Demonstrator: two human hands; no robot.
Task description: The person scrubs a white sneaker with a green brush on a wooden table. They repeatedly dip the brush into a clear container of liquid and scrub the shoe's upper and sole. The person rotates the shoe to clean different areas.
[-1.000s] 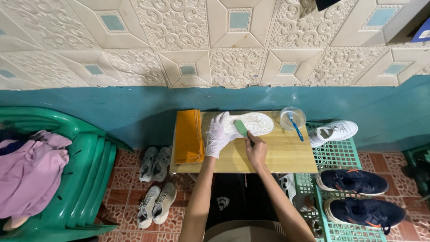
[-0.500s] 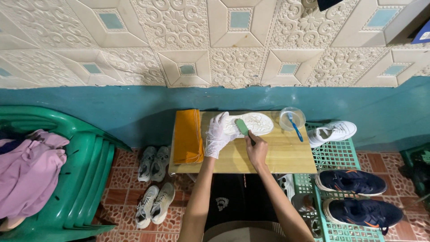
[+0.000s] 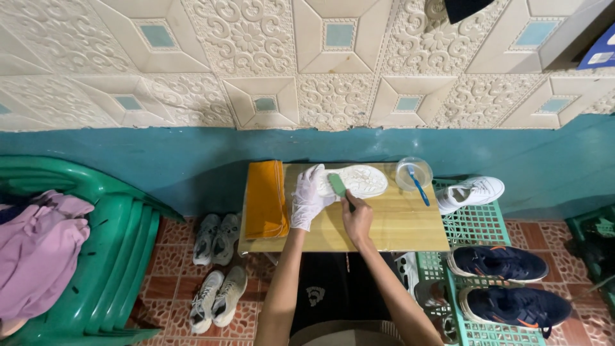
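One white shoe [image 3: 357,180] sole-up | long axis left-right | toe right

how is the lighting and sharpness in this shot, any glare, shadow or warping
Head view: even, soft light, no harsh glare; the wooden board table casts a dim shadow on the teal wall; wide-angle warping bends the embossed wall tiles at the edges; the gloved left hand, the bare right hand and the white shoe look sharp.
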